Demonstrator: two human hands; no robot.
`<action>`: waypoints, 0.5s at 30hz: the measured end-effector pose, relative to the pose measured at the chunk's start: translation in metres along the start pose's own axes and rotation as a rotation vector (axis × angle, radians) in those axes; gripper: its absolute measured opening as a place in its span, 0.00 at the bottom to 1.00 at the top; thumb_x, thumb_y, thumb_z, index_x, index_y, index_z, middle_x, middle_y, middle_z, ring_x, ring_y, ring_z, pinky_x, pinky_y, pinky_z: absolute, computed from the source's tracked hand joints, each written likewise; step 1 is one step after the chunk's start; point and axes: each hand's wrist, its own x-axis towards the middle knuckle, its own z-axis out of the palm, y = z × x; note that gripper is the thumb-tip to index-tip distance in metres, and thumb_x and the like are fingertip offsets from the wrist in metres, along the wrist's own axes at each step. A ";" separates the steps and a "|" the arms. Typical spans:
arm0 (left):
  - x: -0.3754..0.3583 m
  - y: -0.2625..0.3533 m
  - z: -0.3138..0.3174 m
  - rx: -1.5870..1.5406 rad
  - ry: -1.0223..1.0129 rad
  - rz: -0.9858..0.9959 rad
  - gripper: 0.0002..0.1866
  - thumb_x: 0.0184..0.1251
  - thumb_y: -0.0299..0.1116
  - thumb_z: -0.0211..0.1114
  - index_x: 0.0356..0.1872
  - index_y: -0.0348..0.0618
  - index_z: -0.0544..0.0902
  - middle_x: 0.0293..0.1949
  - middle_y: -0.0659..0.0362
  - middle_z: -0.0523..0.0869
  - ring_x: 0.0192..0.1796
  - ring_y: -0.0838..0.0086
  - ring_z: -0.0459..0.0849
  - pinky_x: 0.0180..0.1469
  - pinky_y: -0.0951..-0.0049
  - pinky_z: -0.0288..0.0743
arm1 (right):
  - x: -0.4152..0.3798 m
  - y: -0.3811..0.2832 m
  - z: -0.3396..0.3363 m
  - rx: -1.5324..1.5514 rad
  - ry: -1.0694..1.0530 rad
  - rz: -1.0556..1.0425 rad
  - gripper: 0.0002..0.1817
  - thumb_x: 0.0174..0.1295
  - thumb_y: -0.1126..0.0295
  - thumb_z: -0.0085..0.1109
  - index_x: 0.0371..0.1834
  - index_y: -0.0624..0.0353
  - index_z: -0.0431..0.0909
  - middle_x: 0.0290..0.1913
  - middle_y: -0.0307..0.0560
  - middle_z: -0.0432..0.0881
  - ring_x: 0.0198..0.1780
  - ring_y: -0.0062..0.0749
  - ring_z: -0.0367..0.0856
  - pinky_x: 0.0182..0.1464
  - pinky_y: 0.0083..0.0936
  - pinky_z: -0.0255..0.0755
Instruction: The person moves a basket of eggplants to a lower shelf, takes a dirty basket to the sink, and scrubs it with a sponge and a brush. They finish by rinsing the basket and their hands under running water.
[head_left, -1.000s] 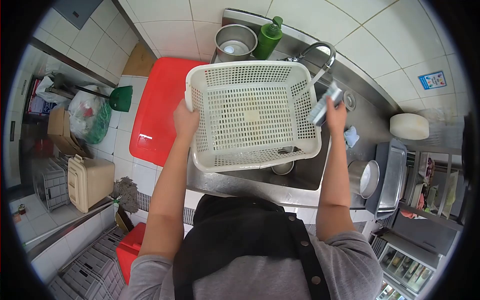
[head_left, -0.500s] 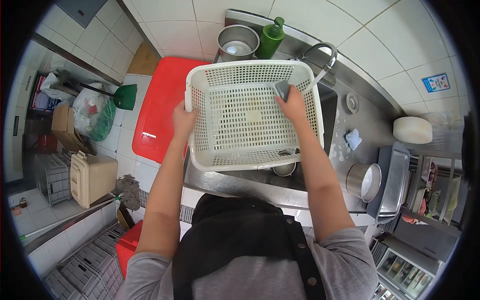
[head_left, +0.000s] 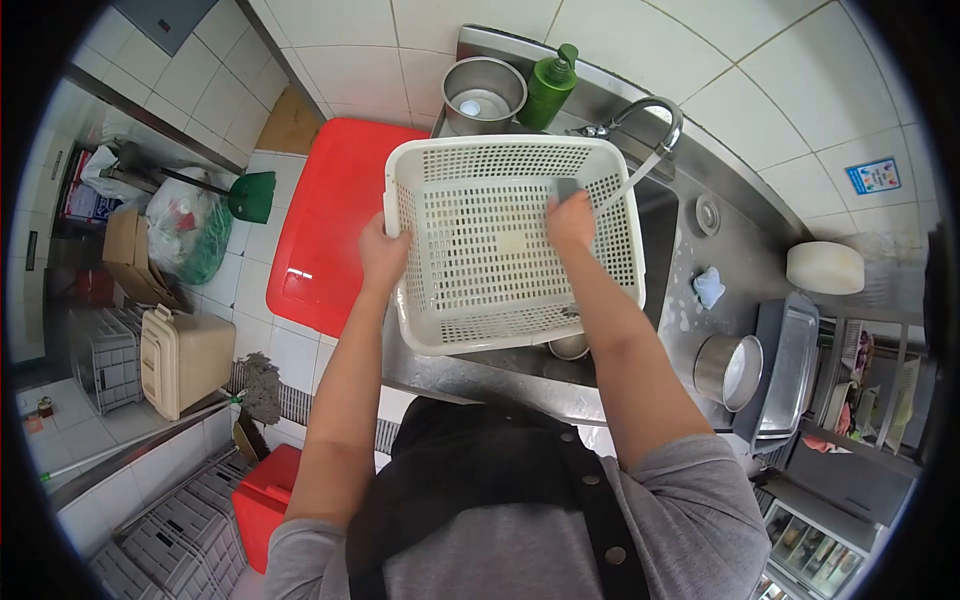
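A white perforated plastic basket (head_left: 420,335) is held tilted over the steel sink (head_left: 660,235). My left hand (head_left: 384,255) grips its left rim, thumb over the edge. Inside the basket, my right hand (head_left: 571,222) is closed on a grey sponge (head_left: 567,188), pressed near the upper right of the basket floor. Beside that hand, water runs from the curved faucet (head_left: 660,115) into the basket's right side. Part of a metal bowl (head_left: 569,347) shows below the basket's lower edge.
Behind the basket stand a steel pot (head_left: 484,95) and a green pump bottle (head_left: 550,86). A red lid (head_left: 330,230) lies to the left. On the right counter are a blue-white cloth (head_left: 708,288), another pot (head_left: 728,372), a drain strainer (head_left: 707,215) and metal trays (head_left: 785,370).
The basket has shifted slightly down in view, and my left hand has moved with it. My right hand and the sponge have slid a little down and left within the basket.
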 end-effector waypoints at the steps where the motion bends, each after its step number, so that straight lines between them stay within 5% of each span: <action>1: 0.002 0.000 0.002 -0.011 -0.008 0.015 0.14 0.53 0.24 0.67 0.42 0.32 0.84 0.36 0.45 0.89 0.40 0.59 0.90 0.44 0.62 0.80 | 0.008 0.001 -0.005 -0.012 0.076 0.137 0.24 0.66 0.55 0.60 0.51 0.65 0.70 0.46 0.62 0.83 0.49 0.59 0.83 0.49 0.51 0.78; 3: 0.009 -0.015 0.002 -0.058 -0.015 0.012 0.14 0.53 0.24 0.67 0.43 0.31 0.84 0.36 0.45 0.89 0.40 0.59 0.90 0.45 0.62 0.80 | 0.005 -0.015 0.012 0.210 0.001 0.126 0.26 0.66 0.54 0.60 0.51 0.67 0.69 0.45 0.66 0.82 0.49 0.59 0.83 0.48 0.49 0.79; 5: 0.011 -0.013 0.009 -0.112 -0.027 0.012 0.14 0.53 0.24 0.67 0.43 0.31 0.84 0.36 0.44 0.89 0.40 0.58 0.90 0.45 0.62 0.80 | -0.035 -0.046 0.075 0.019 -0.100 -0.351 0.27 0.65 0.54 0.61 0.52 0.67 0.69 0.45 0.66 0.82 0.50 0.59 0.83 0.50 0.49 0.78; 8: 0.002 0.001 -0.004 0.082 0.010 -0.013 0.15 0.53 0.25 0.67 0.44 0.32 0.84 0.37 0.44 0.89 0.41 0.57 0.90 0.46 0.62 0.80 | -0.083 -0.082 0.032 -0.075 -0.409 -0.517 0.26 0.64 0.54 0.61 0.53 0.65 0.69 0.47 0.63 0.83 0.51 0.60 0.83 0.52 0.51 0.76; 13: -0.004 -0.009 0.000 0.029 0.026 0.023 0.13 0.54 0.25 0.67 0.42 0.32 0.84 0.36 0.44 0.89 0.40 0.56 0.90 0.45 0.61 0.80 | 0.013 0.007 0.012 -0.046 0.049 0.054 0.24 0.64 0.54 0.61 0.52 0.62 0.70 0.52 0.60 0.83 0.51 0.54 0.85 0.55 0.48 0.77; 15: -0.003 -0.007 0.002 0.035 0.024 0.036 0.12 0.54 0.25 0.66 0.41 0.32 0.84 0.36 0.44 0.89 0.39 0.56 0.89 0.45 0.60 0.80 | 0.011 0.004 0.011 0.112 0.026 0.167 0.26 0.65 0.55 0.61 0.53 0.65 0.68 0.50 0.63 0.83 0.51 0.56 0.85 0.54 0.47 0.77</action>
